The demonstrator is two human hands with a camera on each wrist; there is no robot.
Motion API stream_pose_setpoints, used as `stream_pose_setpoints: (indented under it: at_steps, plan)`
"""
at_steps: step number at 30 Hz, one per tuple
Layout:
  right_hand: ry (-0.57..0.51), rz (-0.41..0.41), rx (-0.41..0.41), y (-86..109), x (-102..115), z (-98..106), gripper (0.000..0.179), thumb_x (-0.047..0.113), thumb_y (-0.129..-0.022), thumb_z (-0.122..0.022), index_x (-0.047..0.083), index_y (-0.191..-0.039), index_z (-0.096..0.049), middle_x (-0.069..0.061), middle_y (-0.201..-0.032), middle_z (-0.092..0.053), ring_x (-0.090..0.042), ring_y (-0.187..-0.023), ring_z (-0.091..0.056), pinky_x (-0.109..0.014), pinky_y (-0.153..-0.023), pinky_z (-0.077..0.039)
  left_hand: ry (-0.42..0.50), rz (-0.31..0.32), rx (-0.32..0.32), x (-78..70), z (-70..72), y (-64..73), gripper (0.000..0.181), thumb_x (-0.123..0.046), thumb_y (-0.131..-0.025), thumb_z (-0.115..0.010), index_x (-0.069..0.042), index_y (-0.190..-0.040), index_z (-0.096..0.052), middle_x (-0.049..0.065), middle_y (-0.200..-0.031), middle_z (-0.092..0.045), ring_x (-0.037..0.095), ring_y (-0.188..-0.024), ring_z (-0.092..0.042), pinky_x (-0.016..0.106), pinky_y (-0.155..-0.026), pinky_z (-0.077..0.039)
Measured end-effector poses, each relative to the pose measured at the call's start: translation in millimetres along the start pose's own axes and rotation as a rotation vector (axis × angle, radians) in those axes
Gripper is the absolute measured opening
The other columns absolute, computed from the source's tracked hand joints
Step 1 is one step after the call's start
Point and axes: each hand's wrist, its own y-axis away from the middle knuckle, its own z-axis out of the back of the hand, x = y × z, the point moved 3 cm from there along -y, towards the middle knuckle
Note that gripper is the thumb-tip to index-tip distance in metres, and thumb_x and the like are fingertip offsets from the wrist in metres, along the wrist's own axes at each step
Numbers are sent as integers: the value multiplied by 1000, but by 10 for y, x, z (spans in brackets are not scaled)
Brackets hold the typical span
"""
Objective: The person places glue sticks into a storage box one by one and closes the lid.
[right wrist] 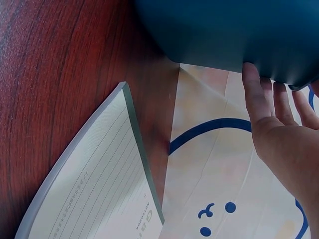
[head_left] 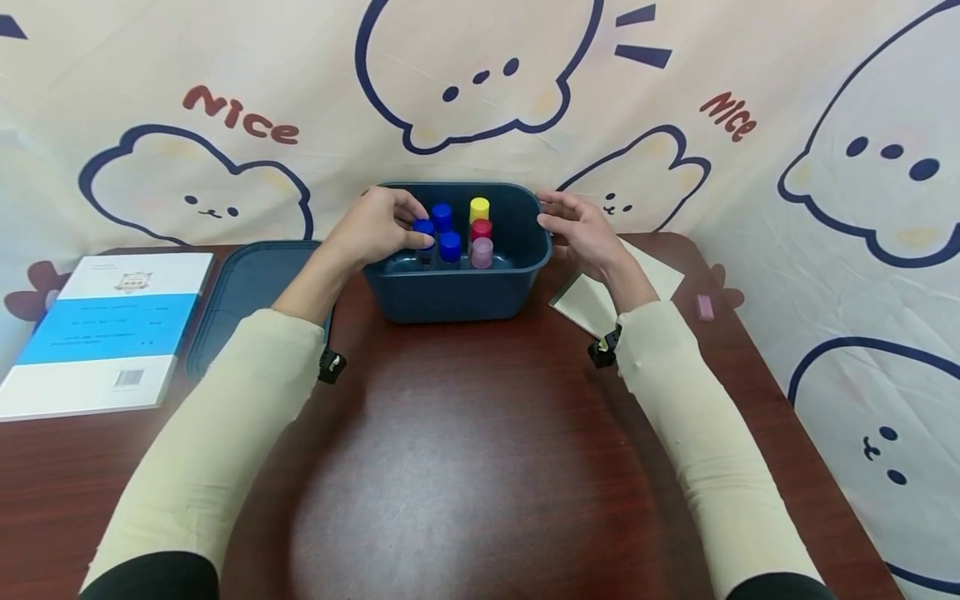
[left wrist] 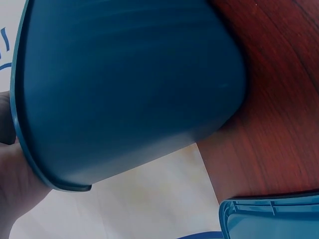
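Note:
A dark blue plastic bin [head_left: 457, 300] stands on the table near the wall, with several capped bottles upright inside. My left hand [head_left: 375, 225] reaches over the bin's left rim and pinches a blue-capped bottle [head_left: 424, 227] between thumb and fingers. Beside that bottle stand two more blue-capped bottles [head_left: 450, 247], and a yellow [head_left: 479, 209], a red [head_left: 481, 229] and a pale pink cap [head_left: 482, 253] form a row. My right hand [head_left: 585, 229] touches the bin's right end with fairly straight fingers [right wrist: 256, 94], its thumb at the rim. The left wrist view shows mostly the bin's outer wall [left wrist: 134, 94].
Left of the bin lies a dark blue lid [head_left: 247, 287], next to a white and blue book [head_left: 112, 325]. A notebook [head_left: 592, 304] lies under my right forearm. A small pink block [head_left: 705, 307] sits near the right edge. A printed cloth [head_left: 465, 158] hangs behind the table.

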Motion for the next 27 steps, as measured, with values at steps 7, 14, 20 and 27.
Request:
stream_pose_setpoints:
  at_steps: [7,14,20,27]
  plan:
    - [12,4,1,12,3,-6,47,14,-106,-55,14,-151,-46,-11,-147,-49,-32,-123,-55,-46,-102,-50,-33,14,9,1,-18,-12,34,-14,-94,-74,2,-122,-64,20,-126,-60,34,-118,-54,46,-104,-46]
    - [21,9,0,9,-3,4,48,15,-106,-55,14,-152,-45,-11,-149,-48,-32,-124,-54,-46,-102,-50,-61,5,24,-2,-39,-22,35,-15,-94,-74,1,-123,-63,19,-128,-61,34,-120,-54,47,-104,-46]
    - [11,11,0,13,-5,0,47,14,-106,-55,13,-152,-46,-11,-148,-49,-33,-124,-55,-48,-102,-50,-42,-19,39,-7,-45,-23,38,-13,-94,-74,1,-127,-61,20,-129,-62,34,-118,-59,46,-105,-47]
    - [11,10,0,20,0,-8,47,14,-105,-55,13,-151,-46,-11,-148,-48,-34,-123,-54,-49,-103,-49,-10,-47,29,-27,-31,0,38,-9,-94,-73,1,-128,-60,21,-126,-63,34,-114,-62,45,-103,-49]
